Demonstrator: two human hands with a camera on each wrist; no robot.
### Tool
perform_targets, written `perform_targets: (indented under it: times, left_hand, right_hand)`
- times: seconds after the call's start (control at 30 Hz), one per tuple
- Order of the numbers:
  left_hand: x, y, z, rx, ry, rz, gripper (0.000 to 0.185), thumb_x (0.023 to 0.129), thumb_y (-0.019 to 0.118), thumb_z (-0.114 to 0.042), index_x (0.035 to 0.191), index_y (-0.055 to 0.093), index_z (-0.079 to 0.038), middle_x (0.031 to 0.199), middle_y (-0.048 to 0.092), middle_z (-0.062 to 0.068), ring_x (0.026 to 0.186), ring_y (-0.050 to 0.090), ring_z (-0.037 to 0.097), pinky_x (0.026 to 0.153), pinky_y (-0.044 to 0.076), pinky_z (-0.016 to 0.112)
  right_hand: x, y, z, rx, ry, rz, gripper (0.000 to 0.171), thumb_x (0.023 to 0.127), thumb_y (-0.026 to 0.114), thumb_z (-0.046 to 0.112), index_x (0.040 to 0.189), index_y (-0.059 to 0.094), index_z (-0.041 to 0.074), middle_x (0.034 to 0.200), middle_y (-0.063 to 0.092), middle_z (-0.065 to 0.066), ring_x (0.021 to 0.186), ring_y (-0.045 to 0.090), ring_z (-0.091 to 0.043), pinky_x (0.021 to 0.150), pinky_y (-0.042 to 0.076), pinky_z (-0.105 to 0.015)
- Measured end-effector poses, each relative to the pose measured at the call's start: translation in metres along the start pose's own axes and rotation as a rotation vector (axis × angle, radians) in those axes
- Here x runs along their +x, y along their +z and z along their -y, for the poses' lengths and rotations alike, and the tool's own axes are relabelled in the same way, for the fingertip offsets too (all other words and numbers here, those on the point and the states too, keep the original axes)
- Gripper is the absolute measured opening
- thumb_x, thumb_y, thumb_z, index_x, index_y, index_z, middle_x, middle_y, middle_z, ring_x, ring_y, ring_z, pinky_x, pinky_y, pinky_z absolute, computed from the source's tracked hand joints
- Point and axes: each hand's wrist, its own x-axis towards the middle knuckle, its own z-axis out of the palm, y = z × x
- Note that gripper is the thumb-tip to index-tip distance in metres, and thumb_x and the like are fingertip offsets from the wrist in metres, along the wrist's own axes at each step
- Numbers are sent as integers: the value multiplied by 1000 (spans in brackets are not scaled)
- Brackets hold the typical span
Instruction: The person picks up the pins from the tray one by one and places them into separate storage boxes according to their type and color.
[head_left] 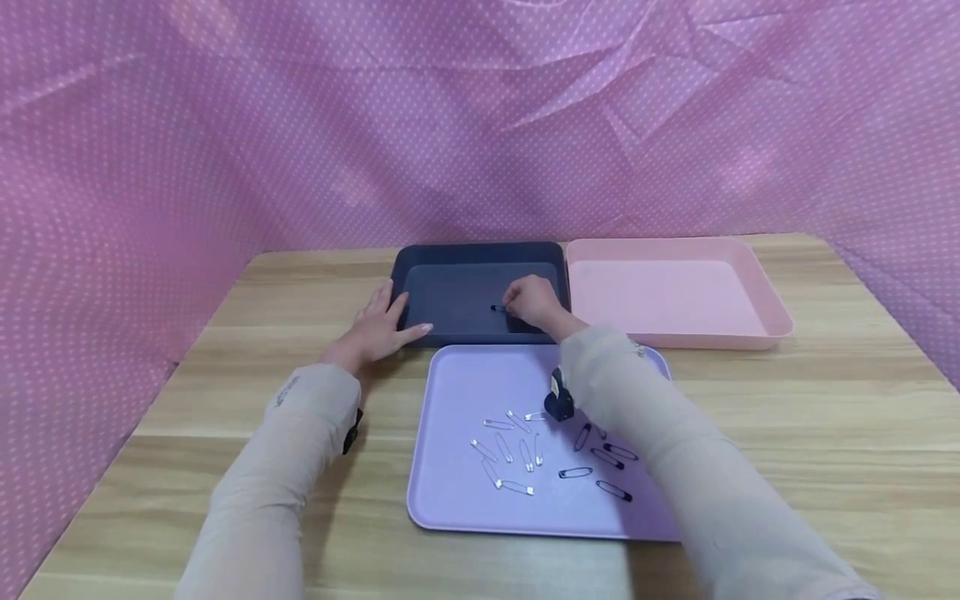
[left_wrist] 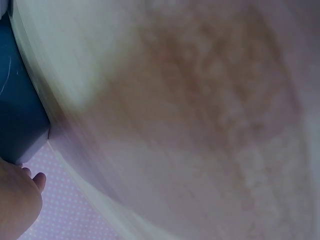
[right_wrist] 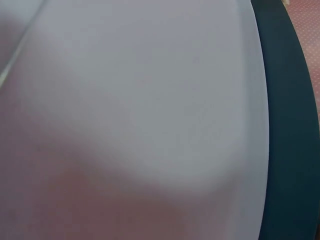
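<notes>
Pinching a dark pin (head_left: 498,308), it seems, right hand (head_left: 534,302) over the navy tray (head_left: 480,254), far centre | left hand (head_left: 377,327) flat, fingers straight, on tray's left rim | loose pins (head_left: 517,454) on near lilac tray (head_left: 457,500)

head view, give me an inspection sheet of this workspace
surface: wooden table, three trays on it
job's things: dark pin over the navy tray; silver pins and black pins lie loose in the lilac tray
clutter: pink tray, nothing in it
grips: right hand pinches the dark pin; left hand rests flat on the navy tray's edge
cables: nothing seen
surroundings: pink dotted cloth behind
</notes>
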Motion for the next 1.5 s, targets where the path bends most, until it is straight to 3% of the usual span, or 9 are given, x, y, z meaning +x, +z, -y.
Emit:
perform_targets:
  times: [0.27, 0.57, 1.07, 1.5]
  left_hand:
    - [-1, -1, 1, -7, 19, -17, 96, 73, 29, -73, 139, 8, -6, 141, -15, 14, 127, -14, 27, 100, 3, 49]
    - [0, -2, 1, -13, 7, 5, 97, 73, 29, -73, 139, 5, -6, 141, -17, 12, 127, -15, 27, 100, 1, 49]
    - [-2, -1, 0, -25, -11, -5, 97, 72, 29, -74, 139, 6, -7, 141, -17, 11, 127, -14, 27, 100, 1, 48]
    - [-5, -3, -2, 3, -3, 3, 96, 73, 28, -73, 139, 4, -7, 141, -16, 13, 127, -13, 28, 100, 1, 48]
  right_hand:
    - [3, 2, 1, -44, 3, -5, 14, 79, 54, 2, 84, 67, 1, 79, 65, -8, 77, 58, -18, 74, 44, -29]
    - [4, 5, 2, -94, 0, -22, 14, 76, 56, 2, 85, 67, 2, 90, 64, -8, 91, 53, -21, 82, 40, -31]
    - [1, 1, 2, -50, -8, 5, 11, 80, 56, 6, 87, 64, 2, 90, 62, -9, 85, 54, -20, 77, 42, -31]
    - [-15, -10, 4, -4, -73, 16, 15, 81, 55, 10, 90, 64, 1, 89, 62, -10, 83, 55, -20, 75, 43, -31]
